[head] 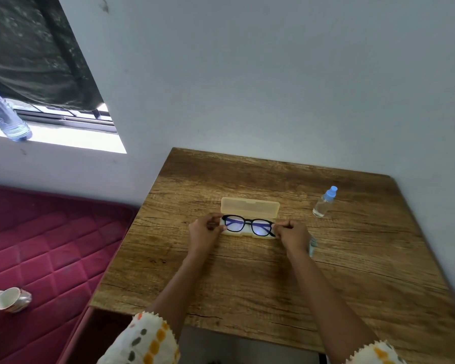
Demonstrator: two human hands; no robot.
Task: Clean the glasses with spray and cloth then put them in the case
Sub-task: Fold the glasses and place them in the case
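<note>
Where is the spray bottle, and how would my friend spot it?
Find the wooden table against the grey wall. Toward its far right corner, right of the open glasses case, stands the spray bottle. It is the only upright thing there: small, clear, with a light blue cap.

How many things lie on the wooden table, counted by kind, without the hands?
Glasses: 1
Case, lid open: 1
Spray bottle: 1
Cloth, mostly hidden behind the right hand: 1
Total: 4
</note>
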